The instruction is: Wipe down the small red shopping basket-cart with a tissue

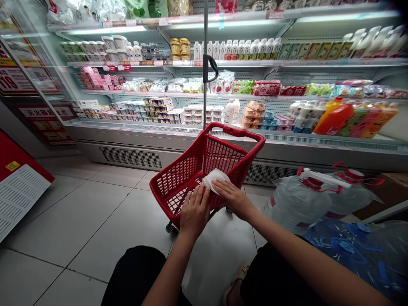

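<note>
In front of me stands a small red plastic shopping cart with lattice sides and a raised handle. My right hand presses a crumpled white cloth or tissue against the cart's near side rim, its fingers lying over the cloth. My left hand rests on the same rim just to the left, fingers stretched out along it, close beside the cloth. The palms and the undersides of both hands are hidden. No goods show in the part of the basket that I can see.
Beyond the cart runs a refrigerated display case with stocked shelves and a black door handle. At right stand large water jugs and blue bottles. A red and white unit is at left on the tiled floor.
</note>
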`<state>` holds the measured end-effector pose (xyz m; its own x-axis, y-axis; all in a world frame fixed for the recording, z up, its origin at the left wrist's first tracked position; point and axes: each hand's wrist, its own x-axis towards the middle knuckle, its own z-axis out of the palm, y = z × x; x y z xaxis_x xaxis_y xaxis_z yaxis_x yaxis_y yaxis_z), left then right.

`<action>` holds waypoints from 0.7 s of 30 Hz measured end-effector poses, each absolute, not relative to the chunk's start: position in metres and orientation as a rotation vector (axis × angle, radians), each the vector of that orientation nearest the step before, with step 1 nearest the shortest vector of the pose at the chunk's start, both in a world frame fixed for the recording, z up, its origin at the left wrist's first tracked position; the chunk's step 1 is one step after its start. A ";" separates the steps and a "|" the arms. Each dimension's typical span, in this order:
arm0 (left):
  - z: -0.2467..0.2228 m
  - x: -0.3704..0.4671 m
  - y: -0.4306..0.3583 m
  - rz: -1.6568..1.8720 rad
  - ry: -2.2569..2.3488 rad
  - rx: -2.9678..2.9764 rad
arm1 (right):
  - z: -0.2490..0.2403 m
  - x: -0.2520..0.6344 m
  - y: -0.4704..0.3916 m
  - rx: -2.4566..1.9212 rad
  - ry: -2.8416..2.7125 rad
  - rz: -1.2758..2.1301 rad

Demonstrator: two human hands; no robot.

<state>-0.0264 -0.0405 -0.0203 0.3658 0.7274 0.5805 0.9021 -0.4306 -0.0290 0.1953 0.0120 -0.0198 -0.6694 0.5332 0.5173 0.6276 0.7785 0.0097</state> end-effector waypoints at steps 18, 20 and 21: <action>-0.042 -0.050 -0.028 -0.756 -1.472 -2.289 | -0.033 0.187 0.038 -0.881 -2.306 -0.246; -0.042 -0.049 -0.029 -0.764 -1.458 -2.298 | -0.028 0.199 0.037 -0.820 -2.357 -0.252; -0.042 -0.048 -0.030 -0.767 -1.451 -2.302 | -0.025 0.206 0.038 -0.806 -2.378 -0.257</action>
